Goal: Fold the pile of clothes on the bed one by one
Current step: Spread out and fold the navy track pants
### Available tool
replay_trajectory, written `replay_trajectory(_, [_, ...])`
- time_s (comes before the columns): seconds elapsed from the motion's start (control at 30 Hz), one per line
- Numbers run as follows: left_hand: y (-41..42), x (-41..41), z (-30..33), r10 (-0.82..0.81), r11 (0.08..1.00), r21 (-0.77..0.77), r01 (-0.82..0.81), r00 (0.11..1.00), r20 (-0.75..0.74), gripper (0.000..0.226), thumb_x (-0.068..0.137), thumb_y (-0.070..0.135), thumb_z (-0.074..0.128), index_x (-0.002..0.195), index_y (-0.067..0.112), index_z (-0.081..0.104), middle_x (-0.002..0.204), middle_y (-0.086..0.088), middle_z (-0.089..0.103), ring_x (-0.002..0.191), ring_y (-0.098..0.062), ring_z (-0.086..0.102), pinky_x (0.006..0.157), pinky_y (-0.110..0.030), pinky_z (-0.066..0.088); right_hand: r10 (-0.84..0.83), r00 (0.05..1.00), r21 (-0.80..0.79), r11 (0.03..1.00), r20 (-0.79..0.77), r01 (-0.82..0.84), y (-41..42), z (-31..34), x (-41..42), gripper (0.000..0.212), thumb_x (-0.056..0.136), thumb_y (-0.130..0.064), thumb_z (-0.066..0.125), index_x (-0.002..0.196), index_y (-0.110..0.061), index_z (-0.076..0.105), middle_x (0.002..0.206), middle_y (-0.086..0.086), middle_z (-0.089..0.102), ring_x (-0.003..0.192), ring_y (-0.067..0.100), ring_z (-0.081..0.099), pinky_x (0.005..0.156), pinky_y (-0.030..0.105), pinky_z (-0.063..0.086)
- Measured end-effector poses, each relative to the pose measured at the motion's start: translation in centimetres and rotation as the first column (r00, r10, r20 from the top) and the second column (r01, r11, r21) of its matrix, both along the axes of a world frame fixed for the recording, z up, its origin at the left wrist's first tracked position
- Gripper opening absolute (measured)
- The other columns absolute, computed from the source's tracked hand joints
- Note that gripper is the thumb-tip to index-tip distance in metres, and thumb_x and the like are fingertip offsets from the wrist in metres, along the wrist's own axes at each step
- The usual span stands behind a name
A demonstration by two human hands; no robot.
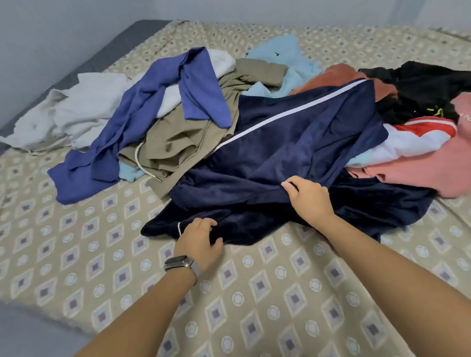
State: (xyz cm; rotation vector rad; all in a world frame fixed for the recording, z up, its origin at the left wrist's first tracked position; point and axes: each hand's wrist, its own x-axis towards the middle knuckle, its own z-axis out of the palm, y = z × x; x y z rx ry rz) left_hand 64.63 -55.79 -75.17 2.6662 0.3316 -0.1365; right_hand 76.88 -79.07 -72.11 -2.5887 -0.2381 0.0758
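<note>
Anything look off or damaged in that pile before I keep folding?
Nothing looks damaged. The clothes pile is simply jumbled on the bed. Both the left hand and right hand grip the navy garment, whose far end overlaps the khaki shorts.

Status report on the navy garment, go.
Left hand and right hand both gripping the navy garment at its near edge. Still unfolded, draped over the pile. Khaki garment lies partly under it.

White lettering on pink garment (425, 174), cut off, unreadable
</note>
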Motion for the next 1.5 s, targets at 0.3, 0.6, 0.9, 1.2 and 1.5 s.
replay_trajectory(0.3, [-1.5, -3.5, 6.4, 0.061, 0.997, -0.054, -0.056, 0.995, 0.085, 0.064, 0.082, 0.037, 0.072, 0.135, 0.018, 0.041, 0.133, -0.003, 0.042, 0.118, -0.019, 0.051, 0.099, -0.032, 0.045, 0.075, 0.997, 0.246, 0.967, -0.028, -0.066, -1.3, 9.0, -3.2, 0.026, 0.102, -0.029, 0.046, 0.101, -0.011, 0.065, 0.101, 0.005, 0.067, 0.098, 0.025, 0.058, 0.077, 0.028, 0.034])
replay_trajectory(0.6, [-7.4, -9.4, 13.9, 0.143, 0.98, -0.152, -0.126, 0.984, 0.109, 0.102, 0.069, 0.048, 0.08, 0.15, 0.028, 0.022, 0.14, -0.009, 0.03, 0.121, -0.029, 0.044, 0.101, -0.04, 0.044, 0.049, 0.963, 0.405, 0.9, 0.266, -0.158, -6.6, 22.9, -11.6, 0.02, 0.103, -0.022, 0.043, 0.099, -0.012, 0.06, 0.091, 0.0, 0.06, 0.086, 0.016, 0.051, 0.067, 0.024, 0.03])
replay_trajectory(0.9, [-19.9, -12.6, 17.0, -0.276, 0.894, -0.32, 0.314, 0.948, 0.157, 0.032, 0.083, 0.033, 0.073, 0.112, 0.024, 0.063, 0.134, 0.0, 0.04, 0.131, -0.011, 0.036, 0.102, -0.02, 0.038, -0.015, 0.95, 0.402, 0.908, 0.312, -0.118, -15.4, 29.3, -18.3, 0.02, 0.104, -0.025, 0.042, 0.089, -0.019, 0.054, 0.075, -0.011, 0.052, 0.081, 0.017, 0.05, 0.073, 0.031, 0.035])
replay_trajectory(1.2, [-27.3, -16.0, 20.1, -0.378, 0.835, -0.414, 0.363, 0.924, 0.049, 0.125, 0.064, 0.025, 0.089, 0.151, 0.023, -0.001, 0.145, -0.005, 0.023, 0.132, -0.022, 0.035, 0.109, -0.035, 0.037, -0.223, 0.922, 0.643, 0.765, 0.315, -0.035, -22.3, 34.5, -26.0, 0.023, 0.104, -0.026, 0.041, 0.086, -0.028, 0.056, 0.08, -0.006, 0.052, 0.069, 0.005, 0.047, 0.058, 0.01, 0.038])
replay_trajectory(1.5, [-35.7, -21.3, 20.0, -0.455, 0.259, -0.966, -0.02, 0.879, -0.141, 0.079, 0.07, 0.051, 0.08, 0.135, 0.014, 0.051, 0.122, 0.002, 0.067, 0.109, -0.015, 0.063, 0.084, -0.034, 0.053, -0.527, 0.81, 0.816, 0.568, 0.255, 0.112, -26.5, 39.1, -29.2, 0.033, 0.105, -0.017, 0.029, 0.095, -0.029, 0.058, 0.089, -0.011, 0.05, 0.081, 0.006, 0.046, 0.075, 0.023, 0.039])
